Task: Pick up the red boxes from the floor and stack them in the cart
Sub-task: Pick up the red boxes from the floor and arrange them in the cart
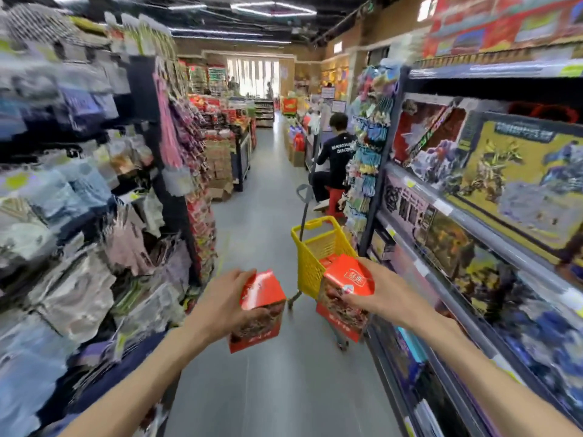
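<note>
We stand in a shop aisle, a red box in each hand. Our left hand [225, 305] grips 1 red box [258, 310] from its left side, fingers [243, 274] curled over the top edge, thumb low on the printed front. Our right hand [383, 296] grips a 2nd red box [345, 294] from its right side, fingers wrapped over the top and a thumb pressing the front face. Both boxes are held up off the grey floor [284, 389], well apart from each other, each tilted a little.

The yellow cart [310, 257] stands ahead, just beside the right-hand shelving and partly behind the right box. Something red [328, 260] shows inside the basket; we cannot tell whether it is another box. A dark handle pole [304, 212] rises from the cart's far end.

Toy boxes [504, 171] fill the shelves on our right. Packaged goods on hooks [79, 184] line the left, heavily blurred. Farther down the aisle a person in a dark shirt [336, 156] sits on a red stool [334, 200], facing away.
</note>
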A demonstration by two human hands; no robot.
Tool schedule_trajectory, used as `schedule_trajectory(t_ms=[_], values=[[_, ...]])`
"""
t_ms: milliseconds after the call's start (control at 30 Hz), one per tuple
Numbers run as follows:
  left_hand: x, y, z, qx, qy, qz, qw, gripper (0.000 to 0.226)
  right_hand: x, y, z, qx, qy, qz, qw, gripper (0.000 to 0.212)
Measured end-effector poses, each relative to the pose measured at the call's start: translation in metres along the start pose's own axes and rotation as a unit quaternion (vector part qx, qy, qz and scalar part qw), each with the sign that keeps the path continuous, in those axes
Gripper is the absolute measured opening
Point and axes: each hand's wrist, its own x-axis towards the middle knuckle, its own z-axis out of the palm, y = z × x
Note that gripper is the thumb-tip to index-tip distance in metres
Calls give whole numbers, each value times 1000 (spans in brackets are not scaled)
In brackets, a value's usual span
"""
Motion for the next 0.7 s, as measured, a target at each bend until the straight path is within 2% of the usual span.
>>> schedule_trajectory(t_ms=[200, 367, 600, 700], values=[[93, -58, 30, 12, 4, -14, 1000, 94, 121, 18, 23, -12, -3, -9, 1000, 85], [202, -110, 56, -14, -8, 1, 1000, 99, 226, 36, 34, 1, -10, 5, 1000, 80], [375, -147, 86, -34, -35, 69, 996, 103, 356, 75, 23, -5, 21, 66, 998, 88], [445, -147, 109, -38, -47, 113, 992, 113, 398, 101, 18, -3, 37, 100, 994, 89]])
